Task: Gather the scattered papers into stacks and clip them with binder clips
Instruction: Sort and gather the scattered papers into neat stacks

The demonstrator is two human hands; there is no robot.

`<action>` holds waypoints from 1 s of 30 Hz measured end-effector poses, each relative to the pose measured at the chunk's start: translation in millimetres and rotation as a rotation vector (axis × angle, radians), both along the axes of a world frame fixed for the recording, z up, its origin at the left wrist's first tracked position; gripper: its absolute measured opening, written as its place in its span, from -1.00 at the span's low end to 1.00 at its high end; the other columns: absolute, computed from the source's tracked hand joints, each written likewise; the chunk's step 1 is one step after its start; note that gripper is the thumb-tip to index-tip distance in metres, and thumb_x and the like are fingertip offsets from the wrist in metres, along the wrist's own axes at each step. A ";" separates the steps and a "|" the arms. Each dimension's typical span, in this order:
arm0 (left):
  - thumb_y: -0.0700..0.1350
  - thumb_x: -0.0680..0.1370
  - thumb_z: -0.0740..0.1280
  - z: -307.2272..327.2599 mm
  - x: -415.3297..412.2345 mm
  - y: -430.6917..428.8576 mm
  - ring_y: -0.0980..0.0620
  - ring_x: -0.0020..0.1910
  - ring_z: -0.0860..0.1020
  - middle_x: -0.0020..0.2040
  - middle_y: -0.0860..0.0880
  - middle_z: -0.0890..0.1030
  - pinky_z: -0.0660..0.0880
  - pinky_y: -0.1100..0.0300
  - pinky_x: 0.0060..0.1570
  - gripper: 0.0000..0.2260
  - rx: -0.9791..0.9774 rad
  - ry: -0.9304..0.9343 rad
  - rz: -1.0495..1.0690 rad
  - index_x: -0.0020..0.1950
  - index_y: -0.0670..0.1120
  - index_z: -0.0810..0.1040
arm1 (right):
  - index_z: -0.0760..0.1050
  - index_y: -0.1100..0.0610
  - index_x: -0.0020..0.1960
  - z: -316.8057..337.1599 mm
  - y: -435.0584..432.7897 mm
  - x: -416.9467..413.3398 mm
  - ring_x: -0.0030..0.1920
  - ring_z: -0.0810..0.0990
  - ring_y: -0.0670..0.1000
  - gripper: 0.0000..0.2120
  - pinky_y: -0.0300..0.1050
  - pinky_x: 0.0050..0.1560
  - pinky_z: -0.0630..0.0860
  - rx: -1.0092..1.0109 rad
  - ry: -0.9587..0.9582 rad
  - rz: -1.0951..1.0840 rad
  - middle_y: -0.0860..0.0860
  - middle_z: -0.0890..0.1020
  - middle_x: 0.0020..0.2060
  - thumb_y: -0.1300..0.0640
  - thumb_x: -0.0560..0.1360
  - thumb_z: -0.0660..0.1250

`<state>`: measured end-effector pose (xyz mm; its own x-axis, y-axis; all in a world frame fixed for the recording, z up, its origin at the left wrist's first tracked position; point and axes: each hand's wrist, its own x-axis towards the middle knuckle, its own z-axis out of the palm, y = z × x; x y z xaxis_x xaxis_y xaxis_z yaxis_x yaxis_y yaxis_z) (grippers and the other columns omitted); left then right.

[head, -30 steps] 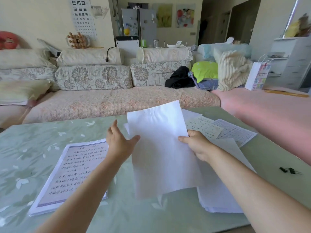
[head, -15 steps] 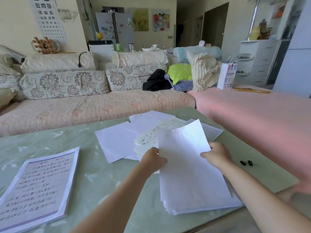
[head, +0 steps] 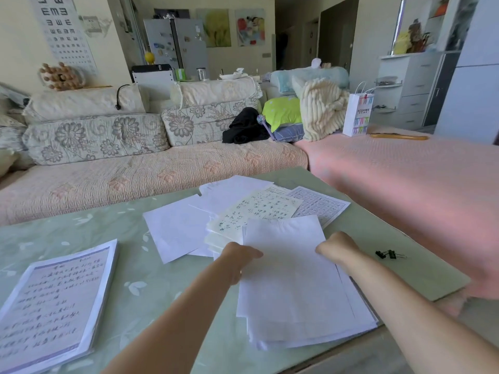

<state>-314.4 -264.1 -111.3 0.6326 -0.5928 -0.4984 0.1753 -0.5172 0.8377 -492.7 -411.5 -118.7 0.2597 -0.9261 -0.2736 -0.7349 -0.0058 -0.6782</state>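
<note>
Left hand (head: 240,261): fingers (head: 253,254) curled, pinching left edge of top white sheet (head: 286,255).
Right hand (head: 337,248): fingers (head: 322,248) pinching the sheet's right edge.
Paper stack (head: 310,314): under the sheet, on bench (head: 81,230), close to the front edge, edges splayed.
Risk A: sheet lands skewed, leaving the stack too ragged to clip.
Risk B: a nudge slides the stack off the front edge.
Risk C: overlapping loose papers (head: 256,211) beyond get mixed.
Binder clips (head: 390,255): on bench, right of right hand, unused.
Container: paper bag (head: 357,114) on pink cover (head: 405,171); contents hidden.
</note>
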 end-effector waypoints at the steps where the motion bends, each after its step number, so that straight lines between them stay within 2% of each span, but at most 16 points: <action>1: -0.19 0.42 0.50 0.8 2.6 1.0 -0.08 -0.19 0.51 -0.14 -0.12 0.53 0.52 0.11 -0.09 -0.70 0.009 0.027 -0.010 0.07 -0.21 0.50 | 0.39 0.20 -0.23 0.0 -0.2 -1.4 -0.29 0.44 0.09 -0.84 -0.16 -0.26 0.33 0.018 -0.045 -0.013 0.07 0.45 -0.31 0.23 0.44 0.37; 2: -0.22 0.44 0.48 1.5 4.3 2.3 -0.11 -0.19 0.56 -0.12 -0.15 0.58 0.56 0.07 -0.04 -0.73 0.010 0.069 -0.029 0.08 -0.24 0.53 | 0.40 0.21 -0.21 -1.1 -0.4 -2.6 -0.27 0.46 0.09 -0.85 -0.16 -0.23 0.35 0.029 -0.069 -0.019 0.07 0.46 -0.31 0.23 0.44 0.38; 4: -0.26 0.47 0.45 2.1 6.0 3.8 -0.18 -0.04 0.65 0.00 -0.20 0.66 0.58 -0.08 0.08 -0.76 -0.004 0.144 -0.062 0.12 -0.28 0.58 | 0.39 0.21 -0.21 -5.0 -0.9 -4.7 -0.29 0.44 0.08 -0.83 -0.16 -0.25 0.32 0.050 -0.075 -0.018 0.07 0.45 -0.30 0.24 0.42 0.39; 6: -0.26 0.49 0.44 3.7 4.9 4.0 -0.20 0.03 0.65 0.05 -0.23 0.67 0.57 -0.12 0.10 -0.76 -0.011 0.128 -0.079 0.13 -0.29 0.58 | 0.38 0.21 -0.20 -7.6 -1.0 -4.4 -0.28 0.40 0.07 -0.82 -0.15 -0.24 0.29 0.087 -0.088 -0.016 0.08 0.43 -0.26 0.24 0.40 0.40; 8: -0.27 0.49 0.43 1.3 4.9 2.8 -0.20 0.03 0.65 0.06 -0.23 0.66 0.57 -0.10 0.10 -0.75 -0.036 0.050 -0.085 0.15 -0.27 0.56 | 0.40 0.20 -0.17 -5.9 0.0 -2.8 -0.23 0.41 0.09 -0.83 -0.12 -0.19 0.31 0.106 -0.098 -0.008 0.09 0.45 -0.21 0.20 0.37 0.40; 10: -0.29 0.51 0.40 0.6 3.7 4.3 -0.20 0.02 0.64 0.08 -0.22 0.64 0.56 -0.13 0.10 -0.75 -0.070 0.026 -0.076 0.18 -0.21 0.54 | 0.46 0.17 -0.10 -2.7 2.0 -0.3 -0.10 0.46 0.12 -0.83 -0.10 -0.09 0.39 0.064 -0.024 0.028 0.10 0.55 -0.11 0.12 0.38 0.37; 12: -0.31 0.53 0.36 -0.1 2.8 8.2 -0.22 0.03 0.64 0.09 -0.22 0.63 0.56 -0.20 0.08 -0.76 -0.108 0.071 -0.062 0.18 -0.16 0.52 | 0.47 0.08 -0.01 3.3 7.9 1.8 0.05 0.43 0.14 -0.83 -0.09 0.03 0.38 -0.008 0.077 0.062 0.08 0.58 0.01 0.05 0.44 0.33; 13: -0.33 0.54 0.34 -0.5 3.5 10.8 -0.22 0.02 0.63 0.08 -0.22 0.63 0.56 -0.20 0.06 -0.76 -0.138 0.069 -0.054 0.18 -0.15 0.52 | 0.44 0.04 -0.04 5.1 10.7 3.1 0.06 0.41 0.14 -0.86 -0.08 0.03 0.36 -0.021 0.069 0.063 0.07 0.57 0.01 0.02 0.45 0.32; 15: -0.38 0.56 0.29 2.7 6.4 18.6 -0.19 -0.05 0.64 0.01 -0.19 0.65 0.59 -0.12 -0.01 -0.77 -0.240 0.040 -0.040 0.15 -0.13 0.53 | 0.40 0.05 -0.17 4.3 14.6 7.7 0.00 0.46 0.12 -0.83 -0.08 -0.06 0.35 0.011 -0.071 0.072 0.05 0.58 -0.08 -0.01 0.40 0.35; 16: -0.39 0.56 0.27 5.3 9.5 23.7 -0.16 -0.09 0.64 -0.03 -0.16 0.66 0.60 -0.07 -0.06 -0.76 -0.305 0.023 -0.031 0.14 -0.12 0.54 | 0.43 0.08 -0.17 4.1 16.9 10.2 -0.07 0.51 0.11 -0.81 -0.09 -0.12 0.37 0.043 -0.186 0.066 0.05 0.60 -0.11 -0.01 0.38 0.37; 18: -0.38 0.56 0.29 13.0 19.3 36.4 -0.14 -0.11 0.65 -0.04 -0.15 0.67 0.61 -0.04 -0.08 -0.75 -0.420 -0.025 -0.017 0.15 -0.10 0.54 | 0.56 0.12 0.00 8.7 23.8 14.9 -0.19 0.55 0.06 -0.78 -0.14 -0.24 0.38 0.130 -0.356 0.060 0.04 0.64 -0.17 0.03 0.41 0.42; 20: -0.35 0.54 0.33 18.7 31.8 47.8 -0.17 -0.07 0.66 0.00 -0.17 0.68 0.61 -0.08 -0.04 -0.74 -0.492 -0.061 0.021 0.20 -0.13 0.53 | 0.59 0.17 0.11 15.2 31.7 19.2 -0.24 0.51 0.02 -0.70 -0.17 -0.32 0.35 0.216 -0.413 0.070 0.02 0.60 -0.21 0.02 0.46 0.42; 23: -0.32 0.53 0.36 26.0 44.2 63.2 -0.18 -0.07 0.66 0.01 -0.17 0.68 0.61 -0.09 -0.05 -0.73 -0.544 -0.084 0.099 0.21 -0.10 0.53 | 0.59 0.11 0.04 23.5 42.8 31.2 -0.09 0.54 -0.01 -0.78 -0.17 -0.21 0.41 0.180 -0.442 0.140 -0.01 0.62 -0.06 0.01 0.46 0.44; 25: -0.30 0.52 0.39 30.9 48.4 73.1 -0.18 -0.05 0.66 0.04 -0.17 0.68 0.60 -0.13 -0.01 -0.72 -0.594 -0.095 0.119 0.20 -0.07 0.54 | 0.60 0.07 0.00 30.3 50.7 43.3 -0.05 0.61 -0.02 -0.83 -0.15 -0.09 0.52 0.107 -0.479 0.197 -0.03 0.68 -0.01 0.07 0.42 0.46; 28: -0.23 0.39 0.46 45.5 54.7 91.3 -0.17 -0.07 0.66 0.00 -0.13 0.69 0.60 -0.13 -0.01 -0.65 -0.687 -0.129 0.145 0.14 -0.03 0.56 | 0.58 0.08 0.10 46.3 67.4 63.9 0.00 0.69 0.03 -0.73 -0.02 0.04 0.63 0.049 -0.615 0.287 0.00 0.71 0.02 0.28 0.42 0.42; 30: -0.20 0.33 0.45 59.3 62.5 103.0 -0.16 -0.11 0.65 -0.03 -0.13 0.69 0.60 -0.08 -0.05 -0.62 -0.735 -0.152 0.172 0.13 -0.04 0.57 | 0.57 0.07 0.13 58.5 79.9 76.7 0.01 0.69 0.04 -0.67 0.02 0.06 0.62 -0.034 -0.675 0.340 -0.02 0.71 0.00 0.33 0.42 0.38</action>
